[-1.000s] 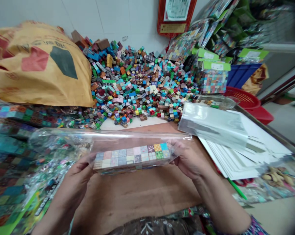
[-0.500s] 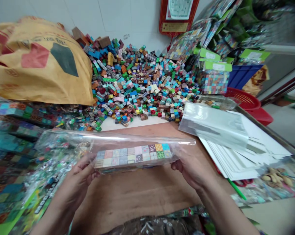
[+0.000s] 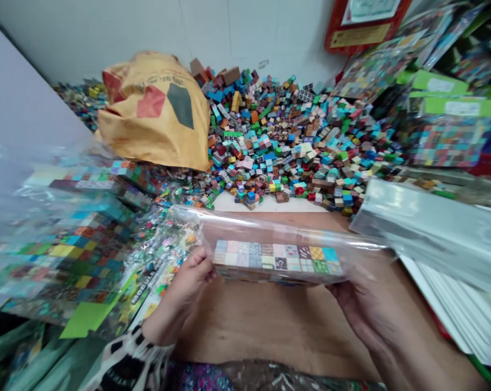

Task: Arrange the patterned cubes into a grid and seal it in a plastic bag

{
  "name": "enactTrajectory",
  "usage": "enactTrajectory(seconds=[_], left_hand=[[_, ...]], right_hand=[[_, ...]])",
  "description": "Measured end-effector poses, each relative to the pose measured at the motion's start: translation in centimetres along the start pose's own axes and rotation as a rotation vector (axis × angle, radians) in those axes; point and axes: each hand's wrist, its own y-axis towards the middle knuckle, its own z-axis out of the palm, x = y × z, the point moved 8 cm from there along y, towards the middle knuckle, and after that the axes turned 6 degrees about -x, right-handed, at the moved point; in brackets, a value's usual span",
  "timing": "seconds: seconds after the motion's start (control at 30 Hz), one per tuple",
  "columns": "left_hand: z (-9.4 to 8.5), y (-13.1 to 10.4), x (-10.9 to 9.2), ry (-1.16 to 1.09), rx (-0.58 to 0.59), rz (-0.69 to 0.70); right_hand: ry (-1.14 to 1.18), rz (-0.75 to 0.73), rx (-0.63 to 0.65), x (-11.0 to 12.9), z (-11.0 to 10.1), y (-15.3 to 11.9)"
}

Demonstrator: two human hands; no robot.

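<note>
Between my hands, above the brown board [image 3: 249, 320], is a clear plastic bag [image 3: 286, 225] with a long block of small patterned cubes [image 3: 274, 256] inside it. The cubes lie in tidy rows, and the loose film stands up behind them. My left hand [image 3: 194, 269] is closed, pinching the bag at the block's left end. At the other end my right hand [image 3: 359, 298] grips the bag from below and the side; it is blurred and its fingers are partly hidden by the film.
Loose coloured cubes [image 3: 270, 141] are heaped by the wall, beside a yellow sack [image 3: 156, 136]. Bagged cube sets [image 3: 78, 250] are stacked at left. Clear plastic sleeves [image 3: 428, 222] lie on white cards [image 3: 445, 298] at right, with green-topped packs [image 3: 453, 130] behind.
The view has turned left, so everything sits further right in the picture and more of the left-hand stacks shows. Both hands keep hold of the bag.
</note>
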Motion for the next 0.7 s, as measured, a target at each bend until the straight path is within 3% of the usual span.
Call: enactTrajectory(seconds=[0.17, 0.7], left_hand=[[0.0, 0.3, 0.4, 0.046, -0.018, 0.056], [0.1, 0.1, 2.1, 0.027, -0.059, -0.014]], right_hand=[[0.101, 0.104, -0.097, -0.8, -0.5, 0.1], [0.128, 0.183, -0.096, -1.7, -1.0, 0.2]])
